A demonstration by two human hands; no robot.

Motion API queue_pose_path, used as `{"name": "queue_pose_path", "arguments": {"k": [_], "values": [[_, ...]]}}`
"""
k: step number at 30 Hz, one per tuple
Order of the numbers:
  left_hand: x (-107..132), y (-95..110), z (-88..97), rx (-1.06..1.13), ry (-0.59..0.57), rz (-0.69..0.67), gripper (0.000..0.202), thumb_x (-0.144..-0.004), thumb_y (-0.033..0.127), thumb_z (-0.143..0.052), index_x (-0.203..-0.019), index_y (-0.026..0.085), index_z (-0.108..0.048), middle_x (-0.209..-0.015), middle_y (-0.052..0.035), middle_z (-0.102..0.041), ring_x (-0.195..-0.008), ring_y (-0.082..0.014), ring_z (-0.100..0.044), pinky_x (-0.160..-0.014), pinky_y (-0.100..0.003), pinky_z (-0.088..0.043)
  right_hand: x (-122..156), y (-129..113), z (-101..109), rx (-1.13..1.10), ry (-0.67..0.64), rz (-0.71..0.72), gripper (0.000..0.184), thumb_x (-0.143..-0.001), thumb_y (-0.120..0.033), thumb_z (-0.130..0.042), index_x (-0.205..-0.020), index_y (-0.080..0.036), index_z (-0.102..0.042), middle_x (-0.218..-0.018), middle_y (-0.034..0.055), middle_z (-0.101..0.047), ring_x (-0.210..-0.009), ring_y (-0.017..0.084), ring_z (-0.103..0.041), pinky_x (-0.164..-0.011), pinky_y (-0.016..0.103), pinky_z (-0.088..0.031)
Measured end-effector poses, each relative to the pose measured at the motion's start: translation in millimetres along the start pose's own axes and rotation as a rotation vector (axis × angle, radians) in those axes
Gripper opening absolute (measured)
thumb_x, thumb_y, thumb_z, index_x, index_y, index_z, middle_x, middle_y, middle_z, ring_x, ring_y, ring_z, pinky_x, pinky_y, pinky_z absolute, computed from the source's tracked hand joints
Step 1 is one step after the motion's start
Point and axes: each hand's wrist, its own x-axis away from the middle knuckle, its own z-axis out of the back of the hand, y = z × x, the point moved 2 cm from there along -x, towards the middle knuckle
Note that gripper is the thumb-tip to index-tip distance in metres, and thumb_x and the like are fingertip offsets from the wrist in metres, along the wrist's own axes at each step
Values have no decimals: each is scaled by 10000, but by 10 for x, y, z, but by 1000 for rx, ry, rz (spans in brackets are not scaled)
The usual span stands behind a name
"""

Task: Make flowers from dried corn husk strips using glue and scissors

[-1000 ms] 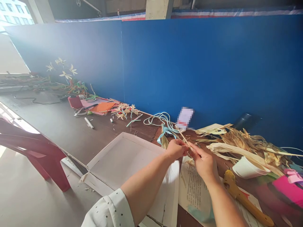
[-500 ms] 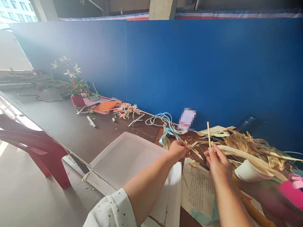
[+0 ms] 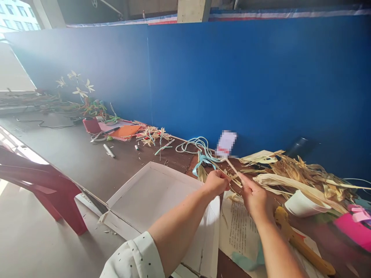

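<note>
While your right hand (image 3: 256,199) clamps a stick (image 3: 232,166) in its fingers, your left hand (image 3: 216,184) has fingers together, contents unclear. Probably positioning the stick; next likely needs steady aim.

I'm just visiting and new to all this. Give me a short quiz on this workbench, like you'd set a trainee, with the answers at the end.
1. Short answer: what does the person's right hand hold?
2. True or false: a printed sheet lies between the open pale box and the yellow tool.
3. Fill in the blank: the upright panel behind the table is ____ in colour.

Key: 1. A thin pale stick. 2. True. 3. Blue.
</note>
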Motion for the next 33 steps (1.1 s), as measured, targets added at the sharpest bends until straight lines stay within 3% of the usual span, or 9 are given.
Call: {"name": "queue_pose_path", "arguments": {"k": [3,7,11,16,19,21,26,29,33], "values": [[-12,5,5,33,10,-7,144,-715,128,-650,-624,136,-539,-486,32,-500,-470,-78,-491,-523,-207,-456,1,18,101,-177,85,-140,520,-782,-496,-565,-1242,-264,-634,-750,42,-658,-550,166,-509,-489,286,-378],[-26,14,-5,138,-20,-7,179,-754,147,-634,-618,134,-519,-490,35,-482,-464,-64,-476,-504,-184,-435,67,-39,-19,-635,-247,-287,737,-714,-520,-674,-1384,-288,-475,-671,-18,-581,-457,110,-418,-408,243,-301],[5,34,-1,148,-18,-32,183,-763,114,-615,-622,135,-500,-496,39,-482,-455,-47,-457,-497,-161,-409,122,-98,-164,-596,-447,-282,643,-715,-542,-672,-1282,-251,-590,-616,-18,-579,-429,96,-381,-397,228,-260],[34,28,8,-17,31,-31,172,-718,147,-671,-633,140,-521,-493,30,-511,-476,-67,-474,-489,-172,-396,51,-125,-97,-177,-208,52,384,-778,-471,-587,-1100,-306,-714,-963,54,-709,-766,220,-607,-613,308,-442],[26,22,7,-50,58,-21,148,-718,172,-670,-645,140,-545,-485,30,-509,-465,-71,-460,-474,-176,-387,9,-32,-25,-10,2,-24,410,-793,-462,-546,-1135,-297,-702,-863,64,-704,-667,222,-587,-588,329,-426],[11,24,10,-41,73,-17,133,-730,167,-647,-645,142,-547,-487,32,-506,-458,-69,-450,-480,-180,-396,1,49,-17,-169,34,-111,502,-799,-493,-546,-1246,-280,-630,-746,37,-658,-544,174,-512,-520,304,-396],[-28,20,28,18,80,-34,154,-744,158,-617,-627,147,-519,-509,34,-492,-453,-65,-449,-477,-184,-396,60,54,-137,-699,-339,-201,633,-764,-486,-652,-1356,-312,-508,-671,-23,-560,-487,115,-417,-472,262,-377],[-26,15,36,15,68,-78,121,-737,131,-613,-646,141,-534,-522,37,-495,-458,-55,-443,-480,-173,-387,101,-8,-188,-650,-491,-200,555,-735,-493,-691,-1245,-288,-617,-678,-6,-591,-569,145,-503,-542,280,-434],[7,36,17,14,27,-104,115,-746,119,-610,-651,134,-546,-541,26,-527,-489,-67,-493,-519,-183,-431,95,1,-206,-549,-523,-174,423,-695,-532,-711,-1011,-252,-735,-773,36,-664,-665,189,-572,-647,330,-478]]}}
